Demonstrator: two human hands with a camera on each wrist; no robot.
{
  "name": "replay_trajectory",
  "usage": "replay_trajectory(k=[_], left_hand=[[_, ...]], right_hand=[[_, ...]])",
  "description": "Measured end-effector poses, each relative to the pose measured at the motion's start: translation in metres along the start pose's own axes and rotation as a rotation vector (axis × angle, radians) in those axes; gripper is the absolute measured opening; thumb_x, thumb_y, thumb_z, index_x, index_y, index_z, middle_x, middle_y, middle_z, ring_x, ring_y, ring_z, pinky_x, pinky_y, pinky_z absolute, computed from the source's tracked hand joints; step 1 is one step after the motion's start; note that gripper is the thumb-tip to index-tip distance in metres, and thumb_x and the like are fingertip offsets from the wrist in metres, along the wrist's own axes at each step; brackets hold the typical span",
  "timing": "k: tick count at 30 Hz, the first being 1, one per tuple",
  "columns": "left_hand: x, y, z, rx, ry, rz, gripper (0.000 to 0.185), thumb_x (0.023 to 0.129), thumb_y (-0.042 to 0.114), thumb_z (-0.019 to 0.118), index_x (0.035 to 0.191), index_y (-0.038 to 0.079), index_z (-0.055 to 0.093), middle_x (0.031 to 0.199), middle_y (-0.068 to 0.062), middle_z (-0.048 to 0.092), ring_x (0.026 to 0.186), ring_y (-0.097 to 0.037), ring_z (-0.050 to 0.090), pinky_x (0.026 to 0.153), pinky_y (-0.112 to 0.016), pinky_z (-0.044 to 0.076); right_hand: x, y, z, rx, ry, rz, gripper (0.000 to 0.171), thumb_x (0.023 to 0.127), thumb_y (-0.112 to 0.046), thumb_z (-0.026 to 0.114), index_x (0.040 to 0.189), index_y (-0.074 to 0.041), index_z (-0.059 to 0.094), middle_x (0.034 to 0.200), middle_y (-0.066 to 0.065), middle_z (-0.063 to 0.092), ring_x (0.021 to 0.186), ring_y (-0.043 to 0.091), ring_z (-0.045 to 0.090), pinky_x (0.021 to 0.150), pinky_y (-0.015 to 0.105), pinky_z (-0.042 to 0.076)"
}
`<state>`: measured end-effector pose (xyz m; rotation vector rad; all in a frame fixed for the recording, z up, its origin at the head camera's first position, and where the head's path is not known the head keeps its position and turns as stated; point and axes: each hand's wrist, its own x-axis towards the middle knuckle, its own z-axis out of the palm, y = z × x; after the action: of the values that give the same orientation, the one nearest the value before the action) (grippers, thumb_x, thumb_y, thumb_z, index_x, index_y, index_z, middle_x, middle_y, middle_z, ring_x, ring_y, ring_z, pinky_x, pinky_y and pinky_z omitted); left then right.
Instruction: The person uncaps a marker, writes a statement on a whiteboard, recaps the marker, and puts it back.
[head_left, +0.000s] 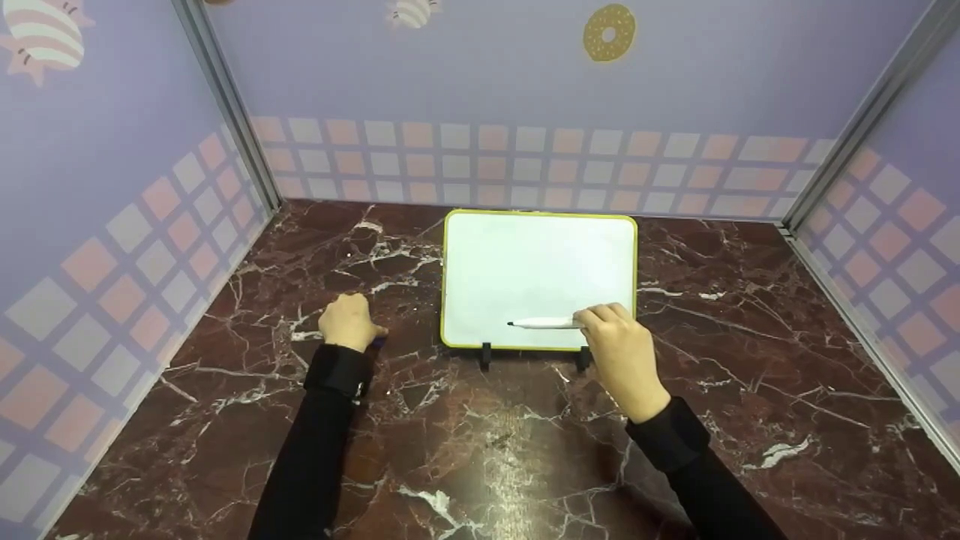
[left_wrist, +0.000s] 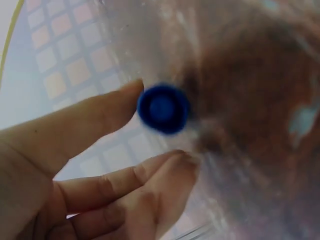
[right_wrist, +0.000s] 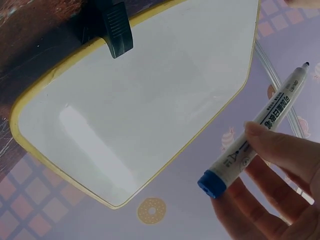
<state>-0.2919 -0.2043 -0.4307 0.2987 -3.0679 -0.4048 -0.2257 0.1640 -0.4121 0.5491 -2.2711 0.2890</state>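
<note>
The left hand rests low on the worktop, well to the left of the board, fingers curled in; from above only its back shows, and what it holds is almost wholly hidden, save for a sliver of blue at the fingertips. The left wrist view settles it, though blurred: a small round blue cap sits pinched between the thumb and the fingertips, with the marble behind it out of focus. The right hand hovers at the lower right corner of the whiteboard, gripping a marker by its rear end; the white barrel lies level across the lower part of the board, dark tip bare and pointing left. Whether the tip touches the board I cannot tell. In the right wrist view the fingers wrap the marker's blue-ended tail, and its printed label is too small to read. The yellow-framed whiteboard stands on two black clip feet, the right one partly hidden behind the hand, and its surface is blank. Both forearms wear black sleeves, cut off at the bottom edge.
</note>
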Motion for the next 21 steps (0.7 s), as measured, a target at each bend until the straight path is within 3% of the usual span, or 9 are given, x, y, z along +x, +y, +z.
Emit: replay_trajectory(k=[2, 5, 7, 9, 12, 15, 18, 21], left_hand=[[-0.004, 0.006, -0.006, 0.006, 0.057, 0.010, 0.048, 0.081, 0.032, 0.082, 0.106, -0.006, 0.068, 0.112, -0.028, 0.068, 0.101, -0.047, 0.067, 0.079, -0.057, 0.060], [-0.016, 0.025, -0.020, -0.023, 0.210, 0.083, 0.039, 0.086, 0.032, 0.077, 0.098, -0.005, 0.071, 0.098, -0.027, 0.072, 0.087, -0.045, 0.070, 0.068, -0.055, 0.061], [-0.028, 0.041, -0.031, -0.072, 0.306, 0.194, 0.035, 0.089, 0.032, 0.074, 0.096, -0.002, 0.073, 0.093, -0.024, 0.074, 0.079, -0.042, 0.071, 0.062, -0.051, 0.060], [-0.041, 0.059, -0.039, -0.133, 0.347, 0.341, 0.031, 0.091, 0.032, 0.071, 0.096, 0.001, 0.075, 0.093, -0.020, 0.075, 0.079, -0.038, 0.072, 0.066, -0.048, 0.061], [-0.061, 0.083, -0.045, -0.213, 0.307, 0.561, 0.030, 0.093, 0.032, 0.068, 0.104, 0.004, 0.075, 0.102, -0.015, 0.076, 0.090, -0.032, 0.073, 0.082, -0.044, 0.061], [-0.076, 0.102, -0.039, -0.272, 0.236, 0.723, 0.032, 0.093, 0.031, 0.068, 0.106, 0.003, 0.073, 0.107, -0.014, 0.075, 0.099, -0.029, 0.072, 0.094, -0.041, 0.059], [-0.084, 0.115, -0.025, -0.318, 0.190, 0.825, 0.034, 0.090, 0.030, 0.071, 0.107, 0.001, 0.073, 0.105, -0.015, 0.075, 0.097, -0.027, 0.072, 0.091, -0.038, 0.060], [-0.088, 0.123, -0.010, -0.356, 0.140, 0.868, 0.034, 0.089, 0.028, 0.074, 0.107, 0.000, 0.073, 0.102, -0.014, 0.075, 0.092, -0.025, 0.073, 0.086, -0.036, 0.061]], right_hand=[[0.000, 0.000, 0.000, 0.003, -0.003, -0.008, 0.014, 0.076, -0.004, 0.081, 0.088, -0.007, 0.075, 0.087, 0.007, 0.073, 0.082, 0.024, 0.067, 0.067, 0.037, 0.062], [0.000, 0.001, 0.000, 0.006, -0.002, -0.028, 0.013, 0.077, -0.003, 0.080, 0.088, -0.006, 0.075, 0.086, 0.007, 0.073, 0.083, 0.024, 0.067, 0.068, 0.035, 0.062], [0.001, 0.001, 0.000, 0.007, 0.007, -0.050, 0.012, 0.077, -0.002, 0.080, 0.087, -0.006, 0.075, 0.086, 0.007, 0.073, 0.083, 0.023, 0.067, 0.068, 0.034, 0.062], [0.002, 0.000, 0.001, 0.012, 0.018, -0.077, 0.012, 0.077, 0.000, 0.080, 0.087, -0.006, 0.075, 0.085, 0.007, 0.073, 0.083, 0.023, 0.067, 0.069, 0.033, 0.062], [0.002, 0.000, 0.002, 0.021, 0.036, -0.123, 0.014, 0.075, 0.002, 0.080, 0.086, -0.006, 0.075, 0.085, 0.007, 0.072, 0.083, 0.023, 0.066, 0.070, 0.031, 0.062], [0.002, -0.001, 0.004, 0.030, 0.056, -0.166, 0.013, 0.073, -0.001, 0.081, 0.084, -0.006, 0.075, 0.084, 0.007, 0.072, 0.083, 0.022, 0.066, 0.071, 0.029, 0.062], [0.002, -0.002, 0.005, 0.044, 0.062, -0.206, 0.011, 0.074, -0.003, 0.081, 0.082, -0.006, 0.075, 0.084, 0.006, 0.072, 0.085, 0.022, 0.066, 0.074, 0.028, 0.062], [0.002, -0.003, 0.004, 0.053, 0.055, -0.256, 0.011, 0.075, -0.003, 0.080, 0.083, -0.006, 0.074, 0.085, 0.005, 0.071, 0.087, 0.022, 0.065, 0.077, 0.028, 0.061]])
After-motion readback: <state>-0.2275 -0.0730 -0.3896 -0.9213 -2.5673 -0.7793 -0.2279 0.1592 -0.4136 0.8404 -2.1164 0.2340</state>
